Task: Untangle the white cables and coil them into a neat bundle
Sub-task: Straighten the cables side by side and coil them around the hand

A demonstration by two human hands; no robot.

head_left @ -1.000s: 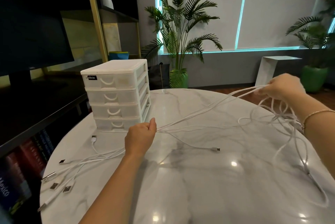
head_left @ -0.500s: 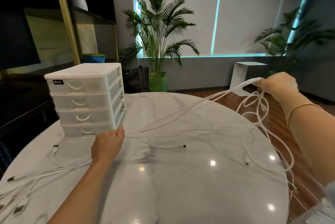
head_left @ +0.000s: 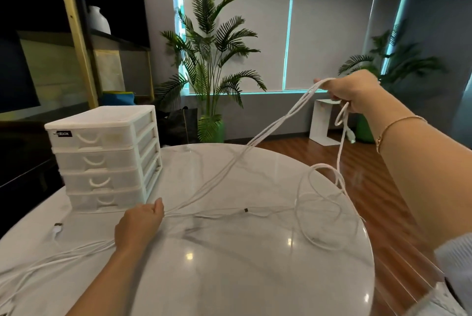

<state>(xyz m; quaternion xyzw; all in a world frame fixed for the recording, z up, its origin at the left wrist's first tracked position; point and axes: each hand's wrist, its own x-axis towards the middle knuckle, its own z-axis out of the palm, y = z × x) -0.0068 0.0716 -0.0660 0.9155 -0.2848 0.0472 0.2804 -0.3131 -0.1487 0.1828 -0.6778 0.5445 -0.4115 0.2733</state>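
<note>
Several white cables (head_left: 277, 125) stretch across the round marble table (head_left: 229, 277). My left hand (head_left: 138, 226) grips the cables low on the table, just in front of the drawer unit. My right hand (head_left: 353, 92) holds the same strands raised high at the right, past the table's edge. Loose loops (head_left: 329, 216) hang from my right hand and lie on the table's right side. One cable's plug (head_left: 246, 210) lies mid-table. More cable ends (head_left: 57, 228) trail off to the left behind my left hand.
A white plastic drawer unit (head_left: 102, 157) stands at the table's back left. Beyond the table are a dark shelf unit (head_left: 76, 60), a potted palm (head_left: 209, 65), a white side table (head_left: 323, 121) and a wooden floor (head_left: 370, 188) at the right.
My right hand has lifted the cables higher and farther right, pulling the strands taut off the table. My left hand keeps its grip near the drawer unit. The view has swung to the right.
</note>
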